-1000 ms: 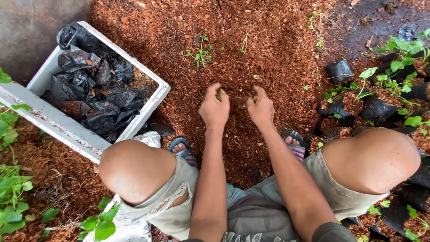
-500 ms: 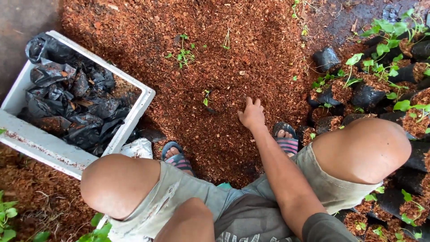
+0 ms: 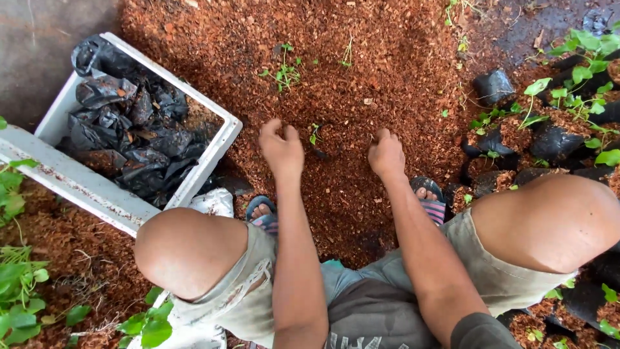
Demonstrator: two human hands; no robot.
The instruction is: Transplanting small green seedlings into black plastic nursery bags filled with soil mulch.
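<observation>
We crouched over the reddish-brown coir bed [image 3: 361,77], both hands down on it. Our left hand [image 3: 282,148] was curled loosely with nothing in its grip; our right hand [image 3: 386,154] pressed its bent fingers into the coir. A small green seedling [image 3: 314,134] stood between them, nearer the left. A white box [image 3: 213,158] of black bags [image 3: 129,129] sat to the left, potted seedlings [image 3: 568,103] to the right.

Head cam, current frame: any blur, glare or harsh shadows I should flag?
Head view: soft, even daylight, no hard shadows; left hand and right hand are sharp against the brown mulch. Mild sheen on the black bags in the white box; the knees bulge at the frame's lower part, wide-lens distortion.
</observation>
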